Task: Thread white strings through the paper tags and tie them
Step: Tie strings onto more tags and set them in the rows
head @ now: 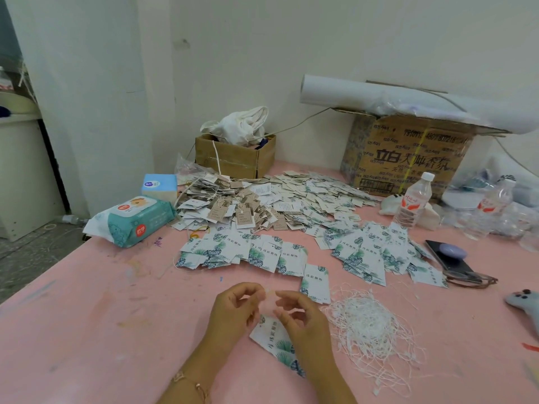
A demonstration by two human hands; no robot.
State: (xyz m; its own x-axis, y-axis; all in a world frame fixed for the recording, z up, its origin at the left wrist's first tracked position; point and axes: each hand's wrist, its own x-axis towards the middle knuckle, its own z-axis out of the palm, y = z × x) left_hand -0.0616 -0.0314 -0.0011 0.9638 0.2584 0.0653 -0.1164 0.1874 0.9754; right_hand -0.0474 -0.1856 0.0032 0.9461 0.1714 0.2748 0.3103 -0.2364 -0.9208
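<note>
— What is on the left of the pink worktop (87, 316)?

— A teal pack of wet wipes (131, 220), and just behind it a blue tissue pack (159, 186). Further right, at the wall, stands a small cardboard box (233, 158) with a white cloth (242, 123) in it. In front of this box lies a heap of strung tags (227, 205). Nearer to the person is a row of leaf-printed tags (248, 253), which overlap each other.

— And the hands?

— They are in the near middle. The left hand (233, 310) presses thumb and forefinger together on a white string (269, 293), which is thin and blurred. The right hand (297, 319) is just beside it, with the fingers curled and the thumb and forefinger a little apart. I cannot tell if it holds the string. One paper tag (274, 341) is under both hands, partly hidden by the right wrist.

— Where are the other strings?

— A loose pile of white strings (367, 325) lies just right of the right hand. Behind it, at the wall, is a big carton (408, 161) with a white roll (379, 97) on top and a water bottle (412, 199) in front. Then come a phone (449, 260) and, at the right edge, a grey toy (522, 301).
</note>
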